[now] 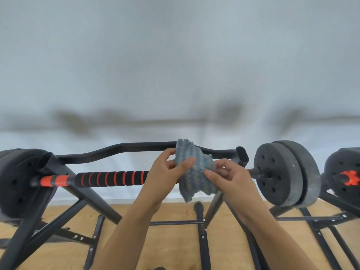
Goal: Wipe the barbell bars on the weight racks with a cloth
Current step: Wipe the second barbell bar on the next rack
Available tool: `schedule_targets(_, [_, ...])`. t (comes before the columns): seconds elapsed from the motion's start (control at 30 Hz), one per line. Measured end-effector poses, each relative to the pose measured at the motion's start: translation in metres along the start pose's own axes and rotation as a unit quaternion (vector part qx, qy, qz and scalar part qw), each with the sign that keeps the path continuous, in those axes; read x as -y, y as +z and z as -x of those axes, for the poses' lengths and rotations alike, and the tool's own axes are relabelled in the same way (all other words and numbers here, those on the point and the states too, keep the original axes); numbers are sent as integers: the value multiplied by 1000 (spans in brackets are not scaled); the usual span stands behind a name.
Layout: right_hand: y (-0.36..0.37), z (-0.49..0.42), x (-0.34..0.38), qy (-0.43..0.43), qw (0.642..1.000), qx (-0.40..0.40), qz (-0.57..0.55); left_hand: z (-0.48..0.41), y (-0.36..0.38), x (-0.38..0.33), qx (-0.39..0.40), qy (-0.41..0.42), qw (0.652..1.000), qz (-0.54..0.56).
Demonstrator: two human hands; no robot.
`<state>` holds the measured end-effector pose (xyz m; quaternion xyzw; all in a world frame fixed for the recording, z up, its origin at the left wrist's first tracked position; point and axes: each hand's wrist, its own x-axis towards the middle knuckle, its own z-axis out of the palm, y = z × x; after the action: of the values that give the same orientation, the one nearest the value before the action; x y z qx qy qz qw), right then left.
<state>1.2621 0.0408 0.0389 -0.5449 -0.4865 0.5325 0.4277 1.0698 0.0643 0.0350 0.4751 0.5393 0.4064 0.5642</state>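
Note:
A barbell bar [111,178] with a black foam grip and orange rings lies across a black weight rack [83,195]. Grey weight plates [286,172] sit on its right end, and darker plates [13,182] on its left. A blue and beige striped cloth [196,172] hangs in front of the bar's right half and hides it there. My left hand [165,176] pinches the cloth's left edge between thumb and fingers. My right hand [231,180] pinches its right edge.
A curved black crossbar [124,148] of the rack runs behind the bar. A second barbell with an orange collar [348,177] stands at the far right on another rack. Black rack legs spread over the wooden floor [171,242]. A pale wall fills the background.

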Motion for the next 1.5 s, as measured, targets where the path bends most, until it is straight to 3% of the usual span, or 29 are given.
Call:
schedule_targets(0.2, [-5,8,3,-19,1000,-10,-5,10,-9,21,66,30,997,-23])
schedule_targets(0.4, [-6,11,-4,-28,999,16,10,18,-16,26,-35,80,973,-214])
schedule_targets(0.5, [-8,14,-9,-53,995,-12,78,23,-18,23,-22,102,960,-262])
schedule_targets(0.6, [-6,15,-16,-120,977,-33,175,30,-18,21,53,119,964,-232])
schedule_targets(0.7, [1,18,-22,-81,987,55,130,38,-10,16,95,108,978,-152])
schedule_targets(0.8, [4,20,-28,-15,993,106,44,41,-8,17,83,113,986,-93])
schedule_targets(1.03, [3,18,-31,38,992,121,-7,42,-23,28,93,69,989,-96])
schedule_targets(1.2, [6,10,-23,60,988,127,62,36,-23,32,26,75,985,-152])
schedule_targets(1.37, [11,2,-11,94,971,192,108,28,-27,40,10,89,978,-189])
schedule_targets(1.5, [12,-10,3,47,968,176,172,22,-35,39,6,142,972,-189])
